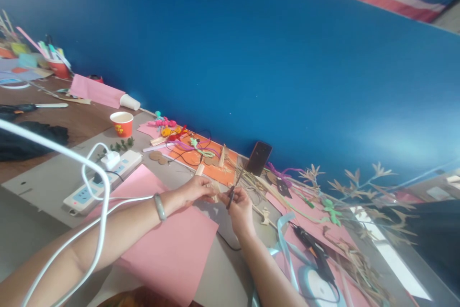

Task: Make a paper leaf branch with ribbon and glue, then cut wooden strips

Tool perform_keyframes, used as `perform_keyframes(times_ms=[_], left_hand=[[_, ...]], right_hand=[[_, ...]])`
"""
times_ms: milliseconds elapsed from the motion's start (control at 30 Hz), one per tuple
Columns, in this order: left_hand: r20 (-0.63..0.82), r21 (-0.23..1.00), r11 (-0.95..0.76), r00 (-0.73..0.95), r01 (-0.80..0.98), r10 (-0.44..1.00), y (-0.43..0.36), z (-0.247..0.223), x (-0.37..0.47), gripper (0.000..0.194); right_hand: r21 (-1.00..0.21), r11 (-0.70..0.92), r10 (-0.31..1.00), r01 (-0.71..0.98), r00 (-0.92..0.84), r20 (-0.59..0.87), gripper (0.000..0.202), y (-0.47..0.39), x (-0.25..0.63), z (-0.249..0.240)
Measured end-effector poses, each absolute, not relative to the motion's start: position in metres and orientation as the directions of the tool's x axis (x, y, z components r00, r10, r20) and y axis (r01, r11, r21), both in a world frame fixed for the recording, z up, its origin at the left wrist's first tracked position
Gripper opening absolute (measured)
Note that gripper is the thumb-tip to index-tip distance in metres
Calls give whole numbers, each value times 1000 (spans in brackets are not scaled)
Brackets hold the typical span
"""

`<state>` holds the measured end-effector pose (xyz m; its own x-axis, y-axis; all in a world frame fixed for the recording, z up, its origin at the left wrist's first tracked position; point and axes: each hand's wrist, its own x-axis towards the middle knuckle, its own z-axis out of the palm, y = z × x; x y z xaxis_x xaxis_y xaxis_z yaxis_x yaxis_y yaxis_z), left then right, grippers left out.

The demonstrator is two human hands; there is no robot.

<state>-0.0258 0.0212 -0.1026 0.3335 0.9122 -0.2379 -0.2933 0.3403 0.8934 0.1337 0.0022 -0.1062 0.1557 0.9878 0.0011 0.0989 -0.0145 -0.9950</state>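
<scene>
Close together over the grey table, my two hands work on a small pale straw-coloured strip [214, 191]. My left hand [197, 190], with a bangle at the wrist, is closed on the strip. My right hand [240, 209] grips a pair of scissors [232, 193], blades pointing up and away; blur hides their finer shape. Below my left forearm lies a large pink sheet [176, 244]. Just beyond the hands is an orange sheet [224, 175] bearing craft scraps. A dark phone [259, 157] leans against the blue partition.
A white power strip [102, 182] and a red paper cup [122, 125] are at left. White cable [107, 211] loops across the near left. On the right are a black glue gun [314, 252], light-blue ribbon [283, 235] and dried stems [359, 268]. The blue partition [201, 58] borders the back.
</scene>
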Motion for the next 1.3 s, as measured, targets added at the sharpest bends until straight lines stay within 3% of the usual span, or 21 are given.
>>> perform_keyframes(times_ms=[467, 1300], left_hand=[[-225, 952, 286, 385, -108, 895, 25, -122, -24, 23], [-281, 941, 327, 340, -87, 898, 28, -120, -25, 21]], right_hand=[[-998, -44, 991, -48, 124, -50, 41, 0, 131, -92], [-997, -56, 976, -47, 209, -64, 43, 11, 145, -100]])
